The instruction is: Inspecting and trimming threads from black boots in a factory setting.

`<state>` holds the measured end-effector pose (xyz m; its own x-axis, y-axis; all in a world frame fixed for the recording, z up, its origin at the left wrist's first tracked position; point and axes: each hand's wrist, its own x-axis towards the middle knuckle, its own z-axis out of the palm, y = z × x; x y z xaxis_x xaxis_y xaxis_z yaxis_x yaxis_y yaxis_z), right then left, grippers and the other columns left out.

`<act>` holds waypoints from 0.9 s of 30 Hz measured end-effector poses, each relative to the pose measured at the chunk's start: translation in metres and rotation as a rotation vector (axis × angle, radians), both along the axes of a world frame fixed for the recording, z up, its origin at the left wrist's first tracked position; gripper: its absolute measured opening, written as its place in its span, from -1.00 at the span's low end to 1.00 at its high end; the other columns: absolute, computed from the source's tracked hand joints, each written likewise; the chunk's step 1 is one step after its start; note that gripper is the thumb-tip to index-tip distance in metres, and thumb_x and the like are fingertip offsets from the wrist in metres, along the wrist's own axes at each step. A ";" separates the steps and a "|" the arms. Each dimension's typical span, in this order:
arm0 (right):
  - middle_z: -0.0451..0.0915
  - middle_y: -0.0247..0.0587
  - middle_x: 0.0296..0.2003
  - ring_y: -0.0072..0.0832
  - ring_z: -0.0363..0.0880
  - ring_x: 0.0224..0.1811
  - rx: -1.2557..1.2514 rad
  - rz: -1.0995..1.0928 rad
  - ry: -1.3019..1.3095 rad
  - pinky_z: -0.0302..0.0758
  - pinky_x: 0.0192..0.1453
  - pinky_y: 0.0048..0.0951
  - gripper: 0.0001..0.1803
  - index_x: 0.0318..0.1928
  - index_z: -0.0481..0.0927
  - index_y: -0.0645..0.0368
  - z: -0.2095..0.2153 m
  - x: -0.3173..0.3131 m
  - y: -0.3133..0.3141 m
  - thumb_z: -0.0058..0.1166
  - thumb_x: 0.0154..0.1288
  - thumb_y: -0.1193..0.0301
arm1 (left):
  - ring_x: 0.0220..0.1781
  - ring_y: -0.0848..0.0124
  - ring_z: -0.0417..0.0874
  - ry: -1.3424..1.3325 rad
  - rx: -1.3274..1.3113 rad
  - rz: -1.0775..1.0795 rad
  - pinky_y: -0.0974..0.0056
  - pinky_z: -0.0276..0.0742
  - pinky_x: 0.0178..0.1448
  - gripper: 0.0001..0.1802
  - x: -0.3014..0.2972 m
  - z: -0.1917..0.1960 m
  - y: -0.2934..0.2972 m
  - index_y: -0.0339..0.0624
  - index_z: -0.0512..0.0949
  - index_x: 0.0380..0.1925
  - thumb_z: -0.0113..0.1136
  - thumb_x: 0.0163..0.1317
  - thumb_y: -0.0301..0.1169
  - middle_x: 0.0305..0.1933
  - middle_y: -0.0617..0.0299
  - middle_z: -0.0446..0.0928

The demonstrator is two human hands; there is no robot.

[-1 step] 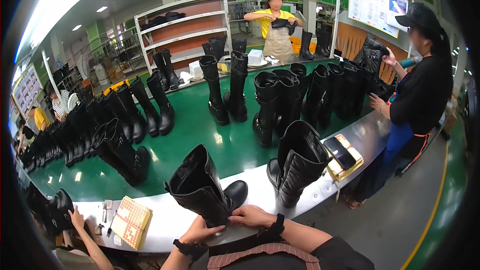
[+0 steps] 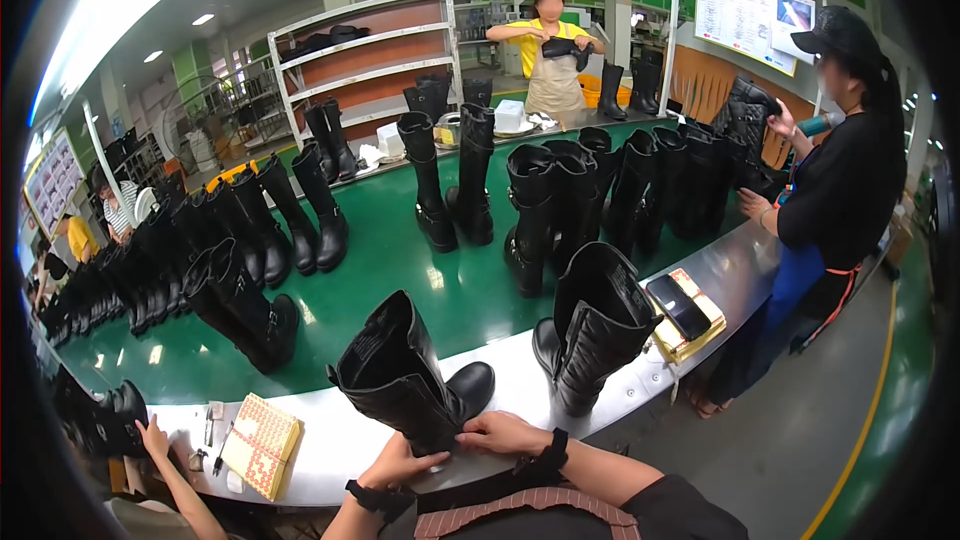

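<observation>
- Two hands of ours come up from the lower edge and meet on one tall black boot [image 2: 410, 380] at the near rim of the pale steel ledge [image 2: 330, 440].
- Our left hand [image 2: 398, 462] lies low against the base of the shaft, fingers curled onto the leather; a dark band sits at that wrist.
- Our right hand [image 2: 505, 432] presses on the shaft just beside the heel, fingers pinched onto the leather, with a black strap at the wrist.
- We see both hands gripping the same boot, close together and nearly touching each other.
- We see the boot leaning left, its wide mouth open toward us and the dark lining showing, the rounded glossy toe pointing right.
- Just right of it stands a second black boot [image 2: 590, 335], upright, with a creased shaft.
- A stack of yellow dotted sheets [image 2: 260, 443] lies on the ledge to the left, near another person's hand [image 2: 155, 437].
- Beyond the ledge, many more black boots stand on the green conveyor belt [image 2: 400, 260].
</observation>
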<state>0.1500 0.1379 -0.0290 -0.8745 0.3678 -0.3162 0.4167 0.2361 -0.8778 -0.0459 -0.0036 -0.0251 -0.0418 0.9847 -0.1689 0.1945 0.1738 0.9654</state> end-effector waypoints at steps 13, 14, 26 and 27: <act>0.72 -0.29 -0.35 -0.55 0.70 -0.31 0.029 0.017 0.013 0.56 -0.14 -0.48 -0.60 -0.21 0.67 0.20 -0.004 0.002 0.001 0.03 0.47 0.09 | 0.06 0.39 0.60 0.025 0.023 0.012 0.27 0.53 0.17 -0.40 -0.002 -0.013 0.001 -0.35 0.48 0.13 0.47 0.07 -0.42 0.04 0.12 0.60; 0.72 -0.29 -0.35 -0.55 0.70 -0.30 0.004 0.016 0.021 0.56 -0.14 -0.48 -0.60 -0.20 0.67 0.20 -0.004 0.002 0.002 0.03 0.47 0.10 | 0.06 0.38 0.61 0.019 0.079 0.008 0.26 0.53 0.17 -0.40 -0.002 -0.013 0.001 -0.35 0.48 0.12 0.47 0.07 -0.43 0.04 0.12 0.60; 0.68 -0.34 -0.42 -0.59 0.66 -0.38 0.003 -0.049 0.012 0.54 -0.24 -0.50 -0.65 -0.28 0.66 0.16 -0.012 -0.002 0.000 0.05 0.43 0.13 | -0.17 0.46 0.68 0.193 0.015 0.152 0.29 0.61 -0.03 -0.59 0.017 0.003 0.005 -0.29 0.64 -0.15 0.54 0.00 -0.40 -0.24 0.18 0.69; 0.68 -0.34 -0.42 -0.59 0.66 -0.38 0.004 -0.043 -0.001 0.54 -0.24 -0.50 -0.65 -0.28 0.66 0.16 -0.012 -0.002 -0.003 0.05 0.43 0.13 | -0.17 0.46 0.68 0.188 0.004 0.154 0.29 0.61 -0.03 -0.59 0.019 0.004 0.004 -0.29 0.64 -0.15 0.54 0.00 -0.40 -0.24 0.18 0.69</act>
